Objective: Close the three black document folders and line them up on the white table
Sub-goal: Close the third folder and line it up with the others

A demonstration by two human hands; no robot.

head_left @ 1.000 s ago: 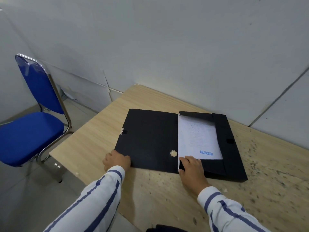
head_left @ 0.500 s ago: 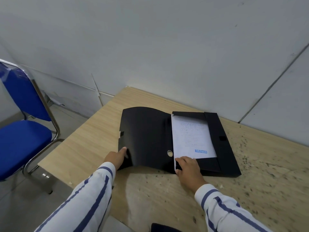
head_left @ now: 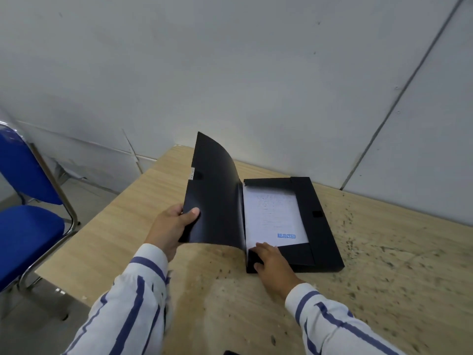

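A black document folder (head_left: 317, 226) lies open on a light wooden table (head_left: 133, 226), near the wall. Inside it rests a white sheet (head_left: 271, 216) stamped "REJECTED" in blue. My left hand (head_left: 171, 226) grips the near left edge of the folder's cover flap (head_left: 217, 201), which stands raised and curved, close to upright. My right hand (head_left: 271, 260) presses flat on the folder's near left corner, fingertips touching the sheet's lower edge. Only this one folder is fully in view.
A blue chair (head_left: 28, 201) with a metal frame stands left of the table. A grey wall runs close behind the folder. The table's right half is speckled with dark marks. A dark object (head_left: 231, 352) peeks in at the bottom edge.
My left hand has taken hold of the cover flap and lifted it from flat on the table to nearly upright. My right hand has stayed on the folder's near corner.
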